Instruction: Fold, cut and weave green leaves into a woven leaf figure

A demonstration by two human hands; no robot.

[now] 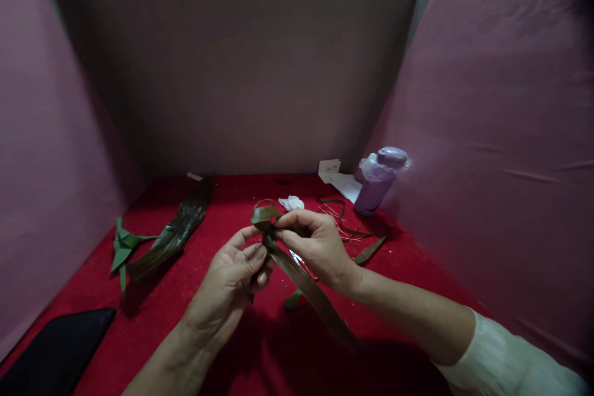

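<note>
A long olive-green leaf strip is folded into a loop and knot between both hands, its tail trailing down toward me. My left hand is closed, pinching the strip's lower part just under the knot. Fingers of my right hand are pinched on the knot itself, beside the small loop that rises above it. Both hands hover low over the red cloth.
A large dark leaf and a folded bright green leaf shape lie at left. A purple bottle, white paper, a white crumpled scrap and loose strips sit at the back right. A black flat object lies near left. Pink panels wall the space.
</note>
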